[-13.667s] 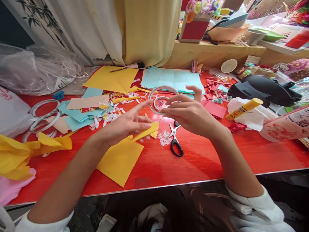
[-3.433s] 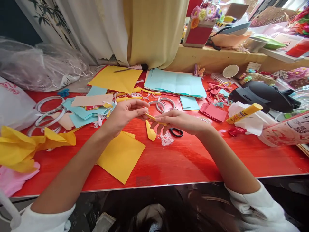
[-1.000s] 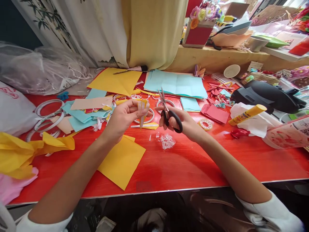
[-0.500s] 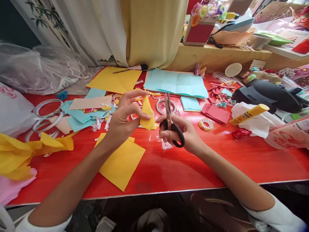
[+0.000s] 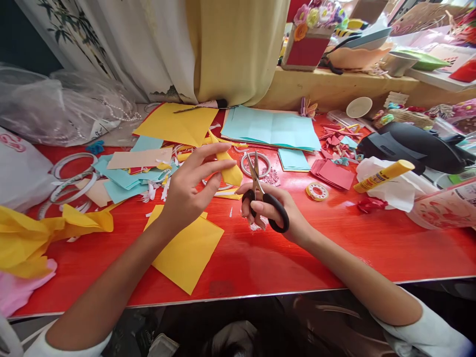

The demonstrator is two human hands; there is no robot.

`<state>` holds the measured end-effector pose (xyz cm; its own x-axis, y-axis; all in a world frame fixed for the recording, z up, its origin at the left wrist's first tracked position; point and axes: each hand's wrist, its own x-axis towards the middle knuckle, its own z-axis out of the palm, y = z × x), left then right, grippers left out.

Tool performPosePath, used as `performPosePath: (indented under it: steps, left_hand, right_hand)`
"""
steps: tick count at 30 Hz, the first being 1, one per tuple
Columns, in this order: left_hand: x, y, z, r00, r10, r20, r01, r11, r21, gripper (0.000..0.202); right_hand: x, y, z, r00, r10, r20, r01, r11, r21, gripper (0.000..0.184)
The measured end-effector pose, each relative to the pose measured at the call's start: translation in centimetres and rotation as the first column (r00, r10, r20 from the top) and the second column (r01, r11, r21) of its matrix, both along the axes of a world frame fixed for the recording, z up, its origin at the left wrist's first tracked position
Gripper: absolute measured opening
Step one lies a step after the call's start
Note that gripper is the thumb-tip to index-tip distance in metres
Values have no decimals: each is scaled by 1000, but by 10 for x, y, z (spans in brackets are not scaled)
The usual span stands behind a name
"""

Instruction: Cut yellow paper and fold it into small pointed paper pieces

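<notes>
My left hand [image 5: 193,186] holds a small folded piece of yellow paper [image 5: 232,173] by its fingers above the table. The paper tilts with its narrow end up and to the left; part of it is hidden behind the fingers. In my right hand [image 5: 292,213] is a pair of scissors [image 5: 279,218] with black handles, fingers through the loops. Its blades point away from me, slightly apart, and do not touch the paper. Below my left hand, yellow paper squares [image 5: 191,253] lie on the red table [image 5: 290,265].
Behind the hands lie light blue sheets [image 5: 269,126] and a large yellow sheet [image 5: 174,121]. Paper scraps and white tape rings [image 5: 74,163] spread at left. To the right are red paper squares [image 5: 334,173], a small tape roll [image 5: 317,191], a yellow glue stick [image 5: 385,176] and a black glue gun-like tool [image 5: 405,144].
The yellow paper has turned in my left hand, its narrow end now leaning left, and the fingers have straightened. The scissors have dropped slightly toward me, and their blades are a little wider apart.
</notes>
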<state>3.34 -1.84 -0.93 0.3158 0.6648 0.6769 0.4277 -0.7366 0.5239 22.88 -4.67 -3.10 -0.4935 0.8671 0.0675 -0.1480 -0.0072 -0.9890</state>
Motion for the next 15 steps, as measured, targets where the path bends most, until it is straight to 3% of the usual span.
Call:
performPosePath:
  steps: [3,6,10,15]
  left_hand:
    - [0,3,1,992,-47,121,66,985,-161,21]
    - [-2,10,-2,972,-18,232,78,965,-251,21]
    - [-4,17,-4,937,4,348,115,939,-323,43]
    - [-1,13,-1,868,51,494,189,886,-424,31]
  right_hand:
    - [7,4,6,991,59,123,-62,998,23,39]
    - [16,7,13,956,158,246,-171,985,30,43]
    - [23,9,18,886,278,371,-298,955,-5,43]
    - [17,7,16,916,192,352,-187,981,-48,36]
